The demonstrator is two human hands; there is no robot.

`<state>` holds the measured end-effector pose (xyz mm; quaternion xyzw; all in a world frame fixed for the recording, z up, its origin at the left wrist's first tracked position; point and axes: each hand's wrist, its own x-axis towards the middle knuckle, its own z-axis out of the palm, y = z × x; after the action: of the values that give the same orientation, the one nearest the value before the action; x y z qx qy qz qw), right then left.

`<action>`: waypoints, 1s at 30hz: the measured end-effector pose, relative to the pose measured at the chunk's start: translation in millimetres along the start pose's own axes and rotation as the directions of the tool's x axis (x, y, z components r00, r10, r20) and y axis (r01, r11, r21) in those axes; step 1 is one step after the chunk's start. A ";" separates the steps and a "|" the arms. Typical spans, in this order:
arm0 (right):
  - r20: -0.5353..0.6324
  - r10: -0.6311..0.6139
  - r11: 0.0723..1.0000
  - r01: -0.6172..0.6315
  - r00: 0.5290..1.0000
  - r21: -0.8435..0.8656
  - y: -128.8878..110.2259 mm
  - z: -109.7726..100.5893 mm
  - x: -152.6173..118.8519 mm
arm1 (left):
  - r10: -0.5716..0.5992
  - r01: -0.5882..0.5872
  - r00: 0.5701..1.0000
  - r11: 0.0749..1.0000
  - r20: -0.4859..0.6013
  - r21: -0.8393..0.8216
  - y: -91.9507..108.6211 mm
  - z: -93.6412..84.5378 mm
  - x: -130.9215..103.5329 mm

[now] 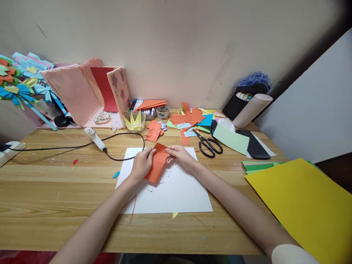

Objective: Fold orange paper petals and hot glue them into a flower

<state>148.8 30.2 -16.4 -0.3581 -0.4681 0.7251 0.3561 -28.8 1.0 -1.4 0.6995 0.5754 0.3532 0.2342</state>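
An orange piece of paper [157, 165] is held up between my two hands, over a white sheet [181, 196] lying on the table. My left hand [142, 163] grips its left edge, thumb on top. At its upper right corner, my right hand [178, 156] pinches the paper between thumb and fingers. Whether the paper is one layer or folded I cannot tell. Small coloured scraps and a few marks lie on the white sheet beneath. Black-handled scissors [208, 145] rest on the table to the right of my right hand.
A white glue gun [95, 139] with a black cord lies left. Behind are a tub [134, 123] with yellow paper points, orange cutouts [154, 131], a tape roll [162, 112] and markers. Yellow paper [302, 198], a phone [257, 146] and a bottle [253, 110] are right; paper flowers stand far left.
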 end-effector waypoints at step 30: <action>-0.453 -0.279 0.946 0.323 0.847 0.021 12.1 20.4 0.5 | -0.190 0.323 0.941 0.754 0.280 -0.572 17.9 13.1 -5.8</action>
<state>129.0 18.3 -21.5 -0.4183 -0.3893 0.5810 0.5796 -7.8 -7.7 2.0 0.5326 0.4940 0.4101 0.5515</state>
